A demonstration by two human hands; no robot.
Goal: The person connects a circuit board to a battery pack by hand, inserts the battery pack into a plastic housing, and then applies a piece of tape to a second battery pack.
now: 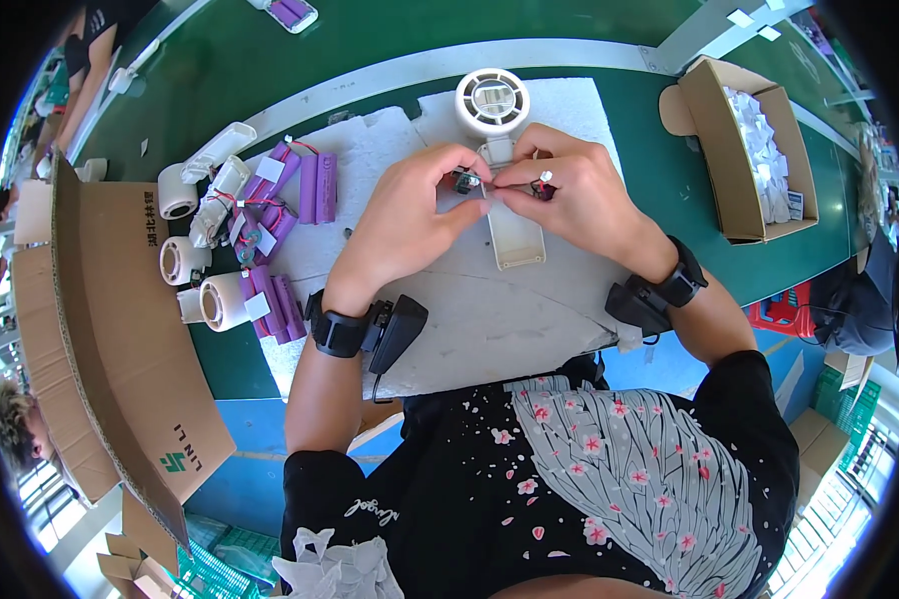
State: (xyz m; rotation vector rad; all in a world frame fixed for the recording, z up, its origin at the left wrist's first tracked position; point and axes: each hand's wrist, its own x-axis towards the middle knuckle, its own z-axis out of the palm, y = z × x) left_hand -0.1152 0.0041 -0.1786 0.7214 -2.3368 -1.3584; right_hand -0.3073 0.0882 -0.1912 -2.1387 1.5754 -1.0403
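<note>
A white handheld fan [516,246] lies on the foam board [440,339], its round slotted head pointing away from me and its handle an open shell. Over the handle's upper part, my left hand [405,215] is closed, with thumb and forefinger on a small dark electronic part [464,182]. Close against it, my right hand [579,190] pinches thin wires whose exact ends my fingertips hide. A small white connector [545,177] shows by the right fingers, with a dark piece beneath it. Both wrists carry black strapped devices.
Left of the foam board are several purple battery packs [318,188] with red wires and white fan housings [226,301]. A large cardboard box [120,329] stands at the far left. At right, an open carton [734,200] holds white pieces. A metal post [714,35] rises at the back.
</note>
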